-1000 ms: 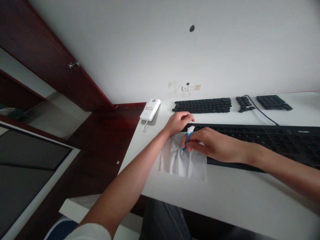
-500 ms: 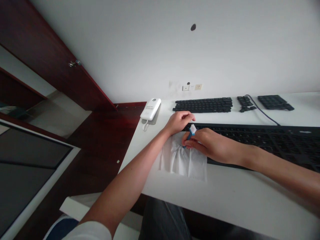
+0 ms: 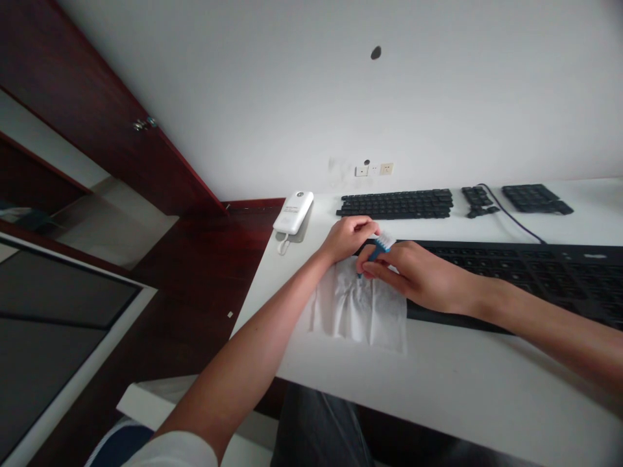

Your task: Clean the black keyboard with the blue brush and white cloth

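White desk (image 3: 462, 376) against pale wall (image 3: 272, 97), dark-red door (image 3: 92, 97); right hand (image 3: 411, 272) grip closed around blue brush (image 3: 382, 246), left hand (image 3: 346, 240) grip unclear.

The light is rather dim and soft, with a cool grey tone on the plain white wall (image 3: 263, 97). The smooth white bench (image 3: 457, 389) looks brighter at its far right end. A soft shadow lies along the near side of the bare right forearm (image 3: 540, 324). The dark red wooden door (image 3: 97, 97) slants strongly, stretched at the left edge. The blue plastic brush (image 3: 380, 249) appears slightly blurred.
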Demonstrator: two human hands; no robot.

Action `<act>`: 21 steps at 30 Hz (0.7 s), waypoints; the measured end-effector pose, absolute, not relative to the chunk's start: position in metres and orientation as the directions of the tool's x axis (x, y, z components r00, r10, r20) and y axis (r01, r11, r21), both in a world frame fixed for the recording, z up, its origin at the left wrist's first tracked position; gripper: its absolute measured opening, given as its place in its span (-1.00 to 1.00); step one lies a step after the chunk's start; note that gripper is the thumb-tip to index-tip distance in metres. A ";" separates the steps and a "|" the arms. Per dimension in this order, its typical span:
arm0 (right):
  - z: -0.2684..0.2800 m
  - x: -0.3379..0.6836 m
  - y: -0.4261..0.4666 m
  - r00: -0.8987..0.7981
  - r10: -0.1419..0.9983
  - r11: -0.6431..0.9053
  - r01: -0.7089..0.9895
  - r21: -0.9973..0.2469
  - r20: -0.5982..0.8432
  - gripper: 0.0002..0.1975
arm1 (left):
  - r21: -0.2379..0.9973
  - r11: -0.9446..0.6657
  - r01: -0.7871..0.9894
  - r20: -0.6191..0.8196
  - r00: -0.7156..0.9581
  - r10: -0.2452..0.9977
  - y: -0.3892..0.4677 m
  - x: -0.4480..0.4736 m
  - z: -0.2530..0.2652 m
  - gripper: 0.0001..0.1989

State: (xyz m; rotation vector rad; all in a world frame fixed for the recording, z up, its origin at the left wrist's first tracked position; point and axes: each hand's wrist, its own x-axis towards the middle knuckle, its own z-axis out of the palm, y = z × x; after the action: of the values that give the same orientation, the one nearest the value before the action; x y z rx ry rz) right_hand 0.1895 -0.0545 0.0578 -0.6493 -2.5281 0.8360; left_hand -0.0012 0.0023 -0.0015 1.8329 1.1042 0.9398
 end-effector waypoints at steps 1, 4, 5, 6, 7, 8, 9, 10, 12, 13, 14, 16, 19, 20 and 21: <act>0.057 0.190 -0.054 -0.805 0.547 0.713 0.305 -0.631 0.230 -0.74 | 0.888 -0.313 0.337 0.190 0.350 0.917 0.002 -0.001 -0.001 -0.68; 0.052 0.188 -0.051 -0.811 0.548 0.704 0.315 -0.636 0.205 -0.74 | 0.879 -0.333 0.342 0.207 0.355 0.912 0.002 -0.001 -0.001 -0.67; 0.049 0.188 -0.050 -0.817 0.543 0.702 0.314 -0.639 0.194 -0.74 | 0.875 -0.340 0.345 0.214 0.355 0.910 0.002 -0.001 0.000 -0.67; 0.047 0.187 -0.050 -0.822 0.537 0.703 0.313 -0.639 0.188 -0.73 | 0.872 -0.344 0.349 0.217 0.355 0.909 0.002 -0.001 0.000 -0.67; 0.045 0.186 -0.050 -0.824 0.535 0.706 0.314 -0.635 0.188 -0.73 | 0.869 -0.345 0.354 0.216 0.354 0.910 0.002 -0.001 0.001 -0.67; 0.043 0.185 -0.051 -0.821 0.537 0.713 0.318 -0.625 0.194 -0.72 | 0.868 -0.344 0.360 0.213 0.356 0.910 0.001 -0.001 0.002 -0.67; 0.041 0.184 -0.051 -0.815 0.543 0.719 0.327 -0.613 0.203 -0.72 | 0.867 -0.342 0.364 0.208 0.359 0.910 0.001 -0.001 0.003 -0.67; 0.040 0.183 -0.053 -0.806 0.552 0.726 0.341 -0.598 0.211 -0.71 | 0.866 -0.340 0.367 0.204 0.362 0.910 0.000 -0.001 0.003 -0.66; 0.038 0.182 -0.057 -0.792 0.571 0.736 0.376 -0.563 0.218 -0.70 | 0.863 -0.342 0.371 0.203 0.366 0.908 0.000 -0.001 0.003 -0.66; 0.038 0.181 -0.058 -0.789 0.576 0.740 0.392 -0.547 0.215 -0.69 | 0.863 -0.345 0.369 0.206 0.366 0.908 0.001 -0.001 0.003 -0.65; 0.038 0.180 -0.060 -0.791 0.576 0.744 0.403 -0.533 0.207 -0.68 | 0.864 -0.349 0.364 0.213 0.364 0.907 0.001 -0.001 0.002 -0.65; 0.039 0.180 -0.062 -0.804 0.563 0.752 0.405 -0.520 0.190 -0.68 | 0.867 -0.354 0.349 0.224 0.363 0.905 0.002 -0.002 0.000 -0.65; 0.041 0.181 -0.060 -0.813 0.543 0.758 0.368 -0.539 0.209 -0.69 | 0.880 -0.338 0.335 0.213 0.358 0.909 0.002 -0.002 -0.002 -0.66; 0.043 0.181 -0.060 -0.809 0.538 0.764 0.350 -0.542 0.235 -0.70 | 0.884 -0.329 0.331 0.206 0.356 0.911 0.001 -0.002 -0.001 -0.66; 0.044 0.182 -0.059 -0.800 0.538 0.770 0.337 -0.541 0.266 -0.71 | 0.890 -0.320 0.325 0.200 0.353 0.914 0.001 -0.001 -0.001 -0.67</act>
State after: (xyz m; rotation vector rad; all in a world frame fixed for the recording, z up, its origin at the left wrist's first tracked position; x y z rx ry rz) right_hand 0.1819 -0.0587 0.0441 -0.6636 -2.5546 0.6711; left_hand -0.0014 0.0006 -0.0009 1.8301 1.0888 0.9463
